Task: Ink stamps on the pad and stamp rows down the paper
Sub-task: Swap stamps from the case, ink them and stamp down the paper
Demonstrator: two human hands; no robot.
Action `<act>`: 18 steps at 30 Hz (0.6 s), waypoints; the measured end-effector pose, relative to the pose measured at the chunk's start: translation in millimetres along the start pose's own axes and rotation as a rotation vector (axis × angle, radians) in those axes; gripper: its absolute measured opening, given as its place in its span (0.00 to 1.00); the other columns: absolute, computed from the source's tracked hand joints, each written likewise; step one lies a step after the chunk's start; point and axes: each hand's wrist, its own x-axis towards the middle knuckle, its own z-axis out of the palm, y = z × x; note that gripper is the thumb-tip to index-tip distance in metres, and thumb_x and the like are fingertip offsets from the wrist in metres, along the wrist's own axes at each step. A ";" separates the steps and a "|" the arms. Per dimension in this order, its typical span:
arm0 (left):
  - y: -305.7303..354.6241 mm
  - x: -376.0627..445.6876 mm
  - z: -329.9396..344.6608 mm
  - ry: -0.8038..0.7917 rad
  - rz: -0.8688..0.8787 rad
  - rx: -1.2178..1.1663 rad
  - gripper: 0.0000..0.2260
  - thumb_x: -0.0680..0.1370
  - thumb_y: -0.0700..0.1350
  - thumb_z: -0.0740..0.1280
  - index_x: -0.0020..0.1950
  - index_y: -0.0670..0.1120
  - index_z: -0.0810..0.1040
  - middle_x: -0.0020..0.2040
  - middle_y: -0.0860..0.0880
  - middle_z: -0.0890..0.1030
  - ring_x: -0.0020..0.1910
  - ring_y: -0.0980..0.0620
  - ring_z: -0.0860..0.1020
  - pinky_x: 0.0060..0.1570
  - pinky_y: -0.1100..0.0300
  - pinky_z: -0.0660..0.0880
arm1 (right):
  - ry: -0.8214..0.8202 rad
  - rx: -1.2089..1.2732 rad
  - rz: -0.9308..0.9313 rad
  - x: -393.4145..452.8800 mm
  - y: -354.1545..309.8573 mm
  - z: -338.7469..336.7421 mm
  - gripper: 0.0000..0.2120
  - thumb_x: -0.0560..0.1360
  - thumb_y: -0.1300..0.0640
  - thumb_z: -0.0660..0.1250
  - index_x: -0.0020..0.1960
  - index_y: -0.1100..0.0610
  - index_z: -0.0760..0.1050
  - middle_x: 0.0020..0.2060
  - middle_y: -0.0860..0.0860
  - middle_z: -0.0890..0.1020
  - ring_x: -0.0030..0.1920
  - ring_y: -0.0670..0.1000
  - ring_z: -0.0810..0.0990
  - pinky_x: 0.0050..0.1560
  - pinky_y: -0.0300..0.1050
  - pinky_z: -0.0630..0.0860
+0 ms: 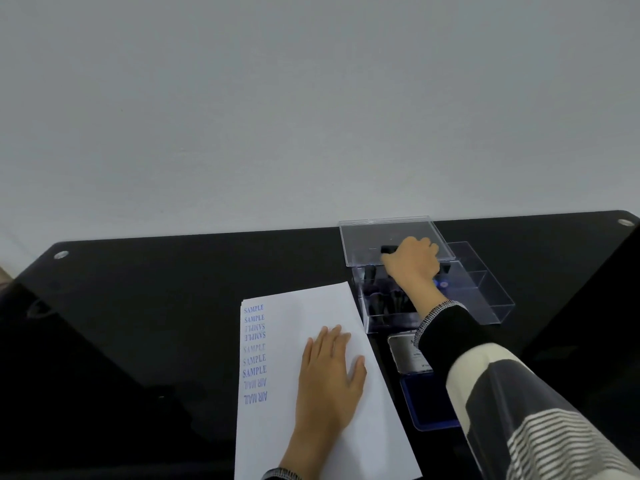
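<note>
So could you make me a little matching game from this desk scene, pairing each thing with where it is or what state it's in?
Things:
1. white sheet of paper
2. clear plastic stamp box
3. blue ink pad
4. black-handled stamp

Places or states:
A. gripped by the right hand
B. lid standing open, at the table's far edge
C. pressed flat under the left hand, blue words down its left side
D. open, nearest the person, partly under the sleeve

Pairs: 1-C, 2-B, 3-D, 4-A

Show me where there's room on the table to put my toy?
Left of the paper the table is bare. Behind the paper, up to the wall, too. Right of the paper is crowded: stamp box, ink pad, and the right hand reaching in.
</note>
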 end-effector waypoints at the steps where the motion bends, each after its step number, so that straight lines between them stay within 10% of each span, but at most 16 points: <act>1: 0.1 -0.3 0.3 -0.003 0.004 0.007 0.23 0.81 0.57 0.53 0.74 0.51 0.65 0.76 0.56 0.61 0.76 0.57 0.51 0.71 0.65 0.36 | 0.041 0.098 -0.028 -4.3 0.3 -4.4 0.13 0.74 0.52 0.66 0.50 0.62 0.75 0.57 0.61 0.73 0.59 0.61 0.69 0.48 0.49 0.69; 7: 6.5 -0.4 -7.9 0.034 0.099 0.031 0.13 0.81 0.52 0.58 0.61 0.50 0.76 0.60 0.56 0.75 0.61 0.55 0.70 0.63 0.64 0.62 | -0.101 0.912 -0.032 -55.6 20.0 -34.2 0.03 0.76 0.58 0.64 0.45 0.56 0.72 0.36 0.52 0.81 0.32 0.46 0.78 0.31 0.39 0.72; 14: 24.4 -2.4 -15.9 -0.025 0.119 0.254 0.15 0.83 0.49 0.51 0.64 0.53 0.74 0.61 0.56 0.74 0.59 0.55 0.72 0.66 0.60 0.61 | -0.185 0.698 -0.088 -120.2 116.5 -48.5 0.09 0.75 0.51 0.66 0.38 0.53 0.75 0.29 0.47 0.79 0.29 0.44 0.74 0.32 0.39 0.70; 18: 29.0 -18.4 -15.1 -0.133 0.193 -0.005 0.18 0.81 0.58 0.54 0.67 0.53 0.73 0.65 0.57 0.74 0.65 0.57 0.69 0.68 0.63 0.58 | -0.294 0.435 -0.135 -141.2 150.1 -47.4 0.10 0.77 0.50 0.64 0.39 0.54 0.73 0.30 0.47 0.81 0.29 0.38 0.76 0.27 0.29 0.67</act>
